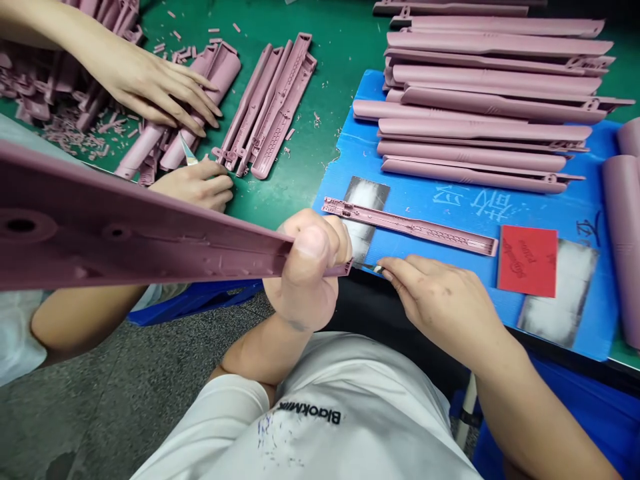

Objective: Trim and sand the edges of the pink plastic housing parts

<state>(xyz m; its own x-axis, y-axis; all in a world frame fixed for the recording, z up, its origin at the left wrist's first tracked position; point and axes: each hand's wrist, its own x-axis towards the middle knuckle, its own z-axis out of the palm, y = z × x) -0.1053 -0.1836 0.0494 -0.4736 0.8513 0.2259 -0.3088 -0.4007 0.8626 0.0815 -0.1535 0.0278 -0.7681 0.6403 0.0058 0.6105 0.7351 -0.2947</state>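
My left hand (307, 267) is closed round the near end of a long pink plastic part (125, 227), which stretches out to the left, close to the camera. My right hand (440, 300) pinches a small thin blade (369, 268) whose tip touches the end of that part, just beyond my left fingers. Another long narrow pink part (415, 227) lies on the blue board (450, 200) just past both hands.
A red sanding pad (529, 260) and grey worn patches lie on the blue board. Stacked pink shells (490, 100) fill the back right. A co-worker's hands (155, 83) handle pink parts (270, 107) on the green table (340, 47) at left, with scattered scraps.
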